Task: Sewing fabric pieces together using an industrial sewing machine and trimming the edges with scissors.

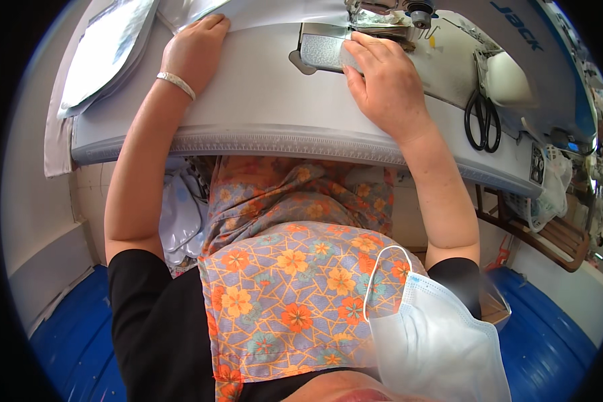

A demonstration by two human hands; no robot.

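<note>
A white and blue sewing machine (pixel 549 74) sits at the far right of a pale table, its needle area at the top edge. My left hand (pixel 197 50) lies on the far left part of the table, fingers stretched forward, touching a glossy pale sheet (pixel 281 12) that runs toward the needle area. My right hand (pixel 388 84) rests over the right end of a silvery metal plate (pixel 325 51) set in the table. Its fingers are extended and the thumb stands apart; nothing is visibly held. Part of the plate is hidden beneath this hand.
Black-handled scissors (pixel 482 120) lie right of my right hand. Shiny silvery pieces (pixel 107 53) are stacked at the far left. A ruler strip (pixel 261 142) follows the near table edge. A white basket (pixel 546 194) hangs at the right, and pale glossy pieces (pixel 179 214) lie below the table.
</note>
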